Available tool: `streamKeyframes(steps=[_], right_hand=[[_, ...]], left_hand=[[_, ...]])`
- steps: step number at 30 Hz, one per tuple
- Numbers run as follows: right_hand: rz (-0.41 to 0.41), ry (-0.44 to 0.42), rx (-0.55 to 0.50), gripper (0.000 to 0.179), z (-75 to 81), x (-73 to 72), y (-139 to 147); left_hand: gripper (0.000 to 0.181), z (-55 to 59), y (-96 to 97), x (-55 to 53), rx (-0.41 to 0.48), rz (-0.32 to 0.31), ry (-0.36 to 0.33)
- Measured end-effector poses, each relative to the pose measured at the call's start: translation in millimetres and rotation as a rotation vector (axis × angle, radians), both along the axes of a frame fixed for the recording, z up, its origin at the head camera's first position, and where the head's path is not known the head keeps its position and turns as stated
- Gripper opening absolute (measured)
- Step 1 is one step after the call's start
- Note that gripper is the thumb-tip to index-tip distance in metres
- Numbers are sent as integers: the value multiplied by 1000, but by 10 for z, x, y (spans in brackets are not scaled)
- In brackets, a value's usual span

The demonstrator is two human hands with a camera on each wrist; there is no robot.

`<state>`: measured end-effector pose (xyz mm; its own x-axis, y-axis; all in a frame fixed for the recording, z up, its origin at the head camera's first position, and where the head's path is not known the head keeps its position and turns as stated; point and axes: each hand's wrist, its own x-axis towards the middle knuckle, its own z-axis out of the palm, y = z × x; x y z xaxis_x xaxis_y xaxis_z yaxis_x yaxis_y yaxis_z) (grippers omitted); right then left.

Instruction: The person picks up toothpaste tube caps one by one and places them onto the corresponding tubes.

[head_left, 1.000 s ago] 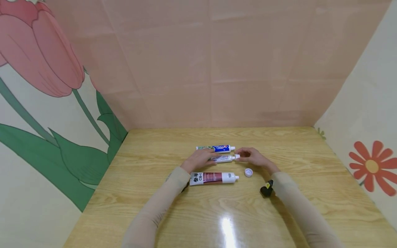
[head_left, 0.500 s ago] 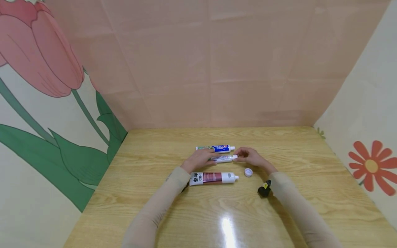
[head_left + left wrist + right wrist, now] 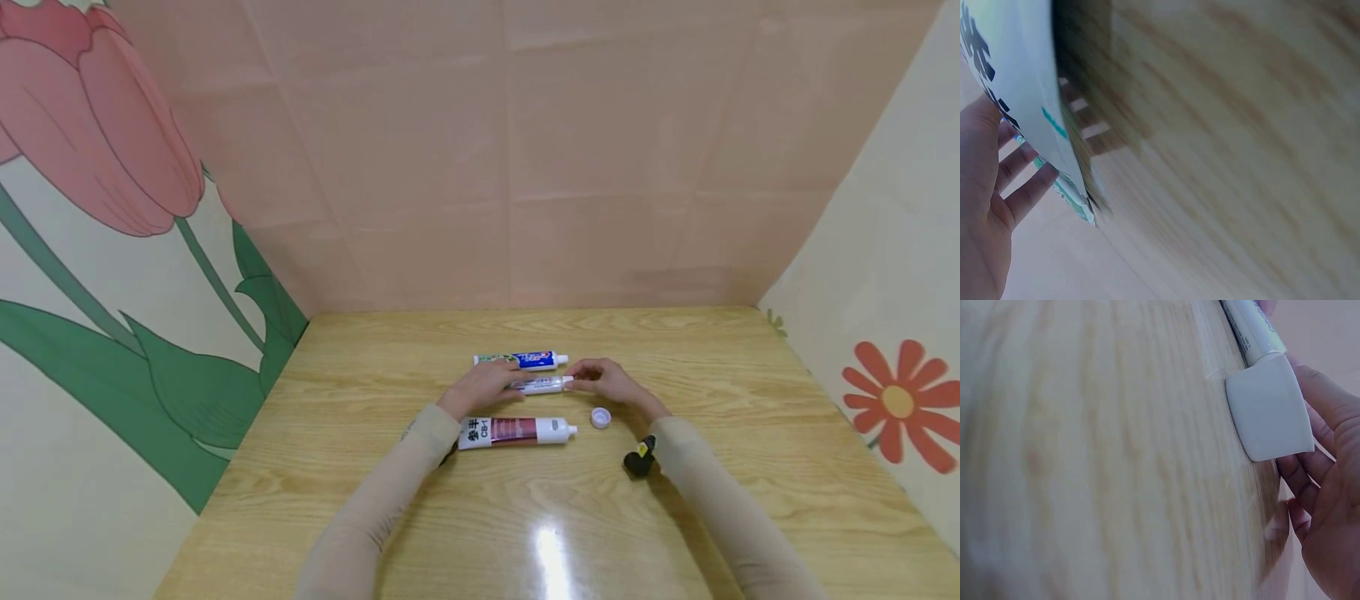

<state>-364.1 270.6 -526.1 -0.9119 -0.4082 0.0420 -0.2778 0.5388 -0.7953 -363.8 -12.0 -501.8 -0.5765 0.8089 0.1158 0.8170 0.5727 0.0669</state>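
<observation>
In the head view, my left hand [image 3: 482, 387] holds the middle toothpaste tube [image 3: 542, 385], a slim white one lying on the table, with thumb and fingers on either side. At its right end, thumb and fingertips of my right hand [image 3: 609, 381] pinch a small white cap [image 3: 568, 382], in line with the tube. A blue and green toothpaste tube [image 3: 536, 360] lies just behind. In front lies a larger white and maroon tube [image 3: 517, 430], whose printed end [image 3: 1019, 75] partly hides my left hand in the left wrist view.
A loose white cap [image 3: 601, 417] sits on the wooden table [image 3: 705, 358], right of the maroon tube. It looms large as a white cap [image 3: 1269, 409] in the right wrist view. A black wrist device [image 3: 640, 458] hangs under my right sleeve. Patterned walls close the back and sides.
My right hand has shifted slightly left with the small white cap, bringing it close against the middle tube's end. The left hand and the other tubes stay where they were.
</observation>
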Motion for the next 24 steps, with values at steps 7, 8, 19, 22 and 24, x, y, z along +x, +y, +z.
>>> streamKeyframes(steps=[7, 8, 19, 22, 24], right_hand=[[3, 3, 11, 27, -47, -30, 30], [2, 4, 10, 26, -46, -29, 28], [10, 9, -59, 26, -65, -27, 75], [6, 7, -48, 25, -53, -18, 72], [12, 5, -33, 25, 26, 26, 40]], left_hand=[[46, 3, -1, 3, 0, 4, -11], [46, 4, -2, 3, 0, 7, -14], [46, 41, 1, 32, 2, 18, -39], [47, 40, 5, 34, -2, 23, -39], [47, 37, 6, 31, 2, 23, -42]])
